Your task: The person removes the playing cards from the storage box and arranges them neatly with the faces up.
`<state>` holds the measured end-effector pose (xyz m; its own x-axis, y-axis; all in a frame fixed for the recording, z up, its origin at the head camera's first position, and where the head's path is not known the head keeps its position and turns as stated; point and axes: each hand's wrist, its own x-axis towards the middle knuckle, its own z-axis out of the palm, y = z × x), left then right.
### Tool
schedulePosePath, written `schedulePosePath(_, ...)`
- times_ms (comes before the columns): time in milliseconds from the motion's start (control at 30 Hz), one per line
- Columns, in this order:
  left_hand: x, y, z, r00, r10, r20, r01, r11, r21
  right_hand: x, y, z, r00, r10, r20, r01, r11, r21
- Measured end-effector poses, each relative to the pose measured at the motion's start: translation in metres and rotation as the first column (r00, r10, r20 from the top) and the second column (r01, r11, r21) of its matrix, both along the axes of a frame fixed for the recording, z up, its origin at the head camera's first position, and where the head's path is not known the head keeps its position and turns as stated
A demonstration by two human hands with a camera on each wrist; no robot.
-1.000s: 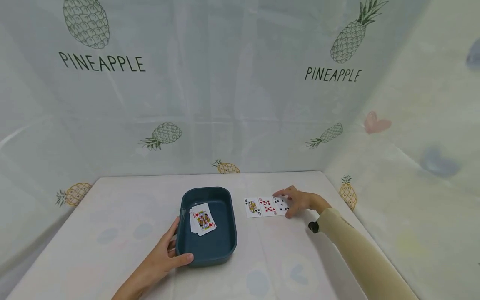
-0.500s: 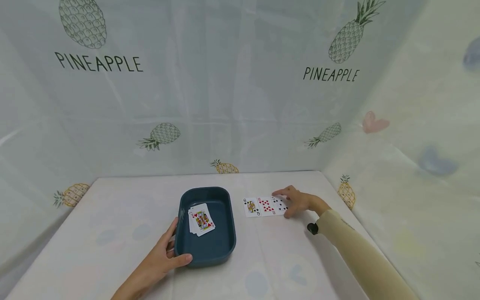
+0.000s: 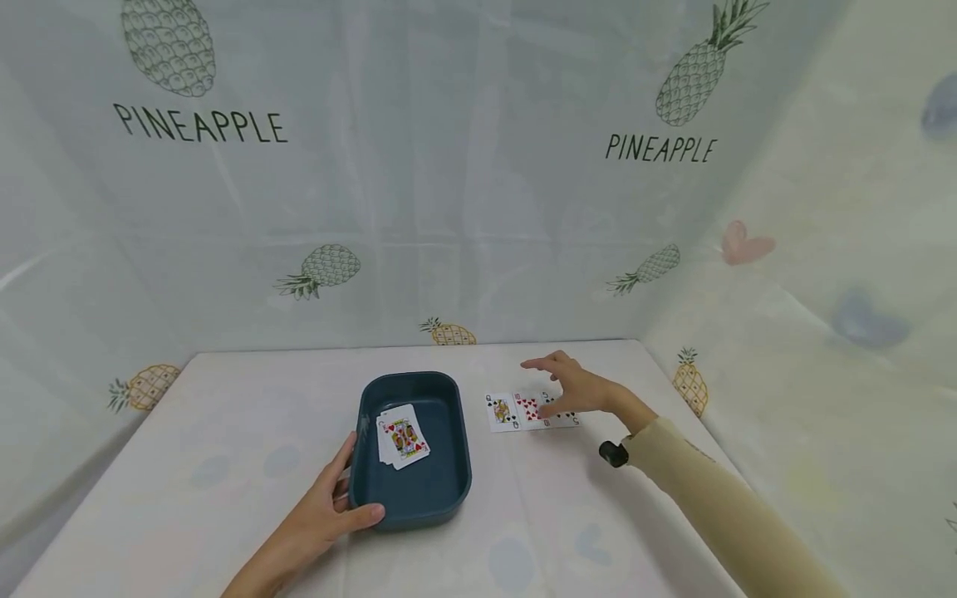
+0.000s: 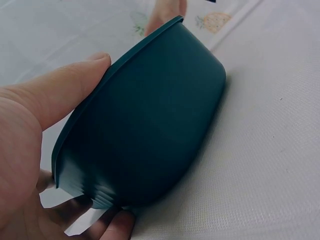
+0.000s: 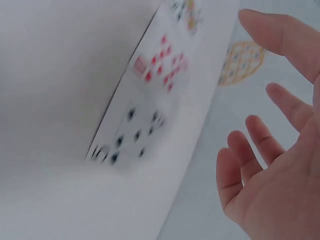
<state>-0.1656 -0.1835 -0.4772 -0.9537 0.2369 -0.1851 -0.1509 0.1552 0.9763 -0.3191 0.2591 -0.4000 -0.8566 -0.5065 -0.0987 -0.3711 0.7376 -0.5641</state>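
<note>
A dark teal rectangular tray (image 3: 426, 502) sits on the table with a small pile of playing cards (image 3: 404, 438) inside, a red face card on top. My left hand (image 3: 317, 515) grips the tray's left side; in the left wrist view the thumb (image 4: 70, 85) lies over the rim and the fingers are against the outer wall. Right of the tray, a black queen (image 3: 502, 412), a red ten (image 3: 527, 408) and a black five (image 5: 135, 137) lie face up in a row. Above the row hovers my right hand (image 3: 583, 392), fingers spread, holding nothing.
A white cloth covers the table (image 3: 254, 515). Behind it stands a pineapple-print curtain (image 3: 463, 199), and another printed sheet (image 3: 822, 399) runs along the right side. A small black object (image 3: 614, 453) sits at the right wrist.
My right hand, earlier with its fingers at the edges of the five, has lifted and moved left above the cards. The left hand keeps its grip on the tray.
</note>
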Motion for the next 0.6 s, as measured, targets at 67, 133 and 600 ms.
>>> schedulePosePath(67, 0.000, 0.000, 0.001, 1.000, 0.001, -0.004, -0.001, 1.000, -0.007, 0.004, -0.013, 0.004, 1.000, 0.024, -0.014, -0.025, 0.999, -0.028)
schedulePosePath(133, 0.000, 0.001, 0.002, 1.000, -0.001, -0.009, 0.001, 1.000, -0.002, 0.009, -0.026, 0.007, 0.998, 0.051, -0.022, -0.053, 0.997, -0.060)
schedulePosePath(600, -0.001, -0.001, -0.002, 1.000, -0.005, -0.027, 0.004, 1.000, -0.013, 0.025, -0.139, 0.008, 0.959, 0.268, -0.092, -0.279, 0.949, -0.144)
